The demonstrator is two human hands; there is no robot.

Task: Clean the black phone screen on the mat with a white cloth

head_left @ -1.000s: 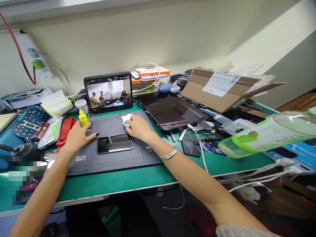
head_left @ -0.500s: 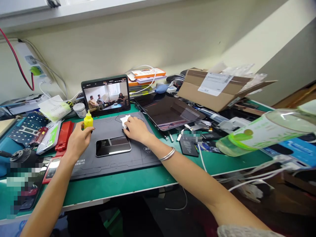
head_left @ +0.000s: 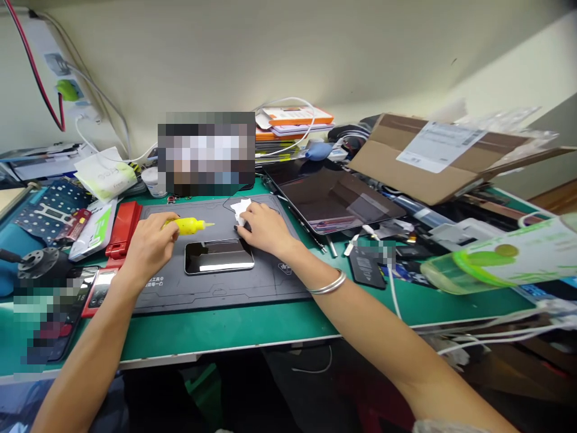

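Note:
My left hand (head_left: 148, 246) is closed round a small yellow squeeze bottle (head_left: 189, 226), tipped on its side with the nozzle pointing right, just above a phone (head_left: 219, 256) that lies screen up on the dark work mat (head_left: 216, 288). My right hand (head_left: 265, 229) rests on the mat at the phone's upper right, fingers pressed down on a small white wipe (head_left: 240, 209).
A blurred tablet (head_left: 206, 153) stands behind the mat. A dark tablet (head_left: 333, 198) and a cardboard box (head_left: 424, 162) lie to the right, with cables and a green bottle (head_left: 500, 255). Red cases (head_left: 121, 228), tools and packets crowd the left of the green table (head_left: 234, 328).
My left hand took the yellow bottle from the mat's far left, lifted it and tipped it sideways over the phone. My right hand stayed on the wipe.

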